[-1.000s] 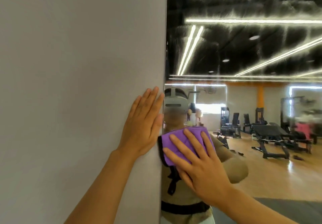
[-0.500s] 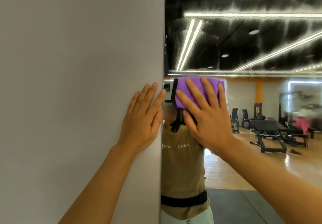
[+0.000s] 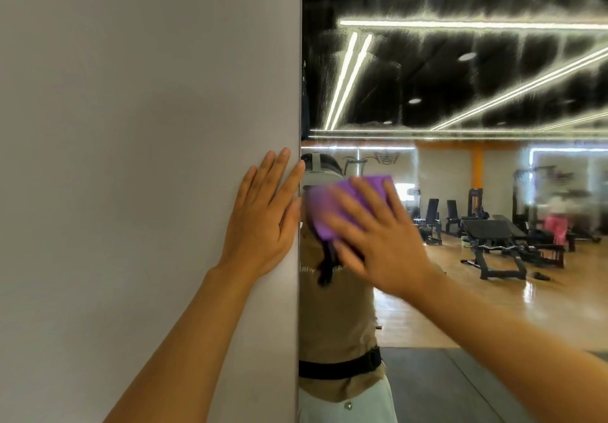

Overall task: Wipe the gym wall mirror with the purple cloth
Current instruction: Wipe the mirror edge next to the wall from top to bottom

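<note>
Purple cloth [image 3: 353,204] lies flat against the gym wall mirror [image 3: 460,100], near its left edge, motion-blurred. Right hand [image 3: 378,238] presses it to the glass, fingers straight and spread. Left hand [image 3: 263,215] rests flat on the grey wall [image 3: 131,126] beside the mirror edge, fingers extended. Streaks show on the upper glass. Weight benches [image 3: 493,241] appear in reflection.

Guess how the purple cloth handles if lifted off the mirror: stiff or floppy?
Probably floppy: the purple cloth lies flat under the right hand on the mirror, and a dark strap dangles below. Likely light; spread fingers alone pin it.
</note>
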